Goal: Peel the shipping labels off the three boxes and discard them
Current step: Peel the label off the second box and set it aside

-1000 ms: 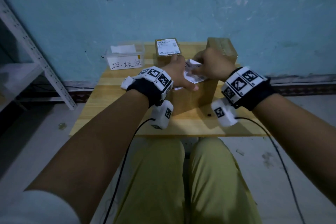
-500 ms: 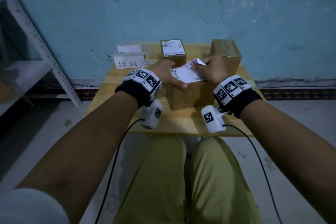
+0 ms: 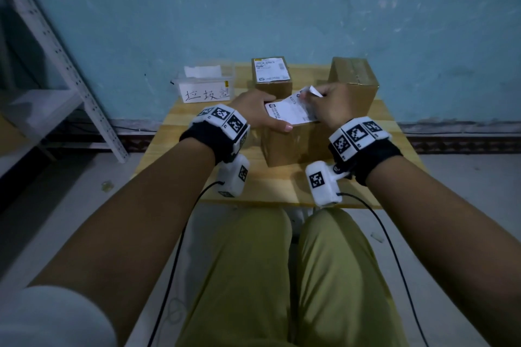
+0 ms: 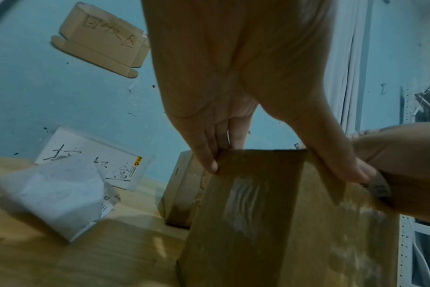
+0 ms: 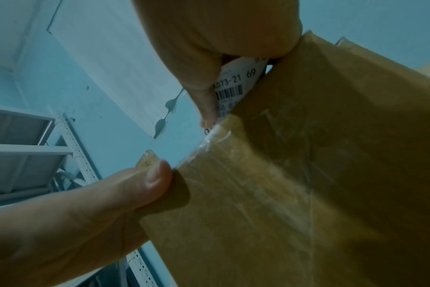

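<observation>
Three brown boxes stand on the wooden table (image 3: 197, 110). The near box (image 3: 290, 146) carries a white shipping label (image 3: 290, 111) on its top. My left hand (image 3: 253, 110) grips that box at its left top edge, thumb on the near side, fingers over the far side (image 4: 209, 155). My right hand (image 3: 321, 103) pinches the label's far right corner, which is lifted and curled up (image 5: 236, 83). The back middle box (image 3: 272, 84) has a label (image 3: 271, 70) flat on top. The back right box (image 3: 353, 76) shows no label.
A clear bin (image 3: 207, 87) with a handwritten sign stands at the back left of the table, a white sheet inside it. A grey metal shelf frame (image 3: 70, 70) stands to the left. The blue wall runs right behind the table.
The label, bunched between both hands a second ago, now lies mostly flat on the near box. My left hand has slid to the box's left edge. The right hand keeps hold of the far corner.
</observation>
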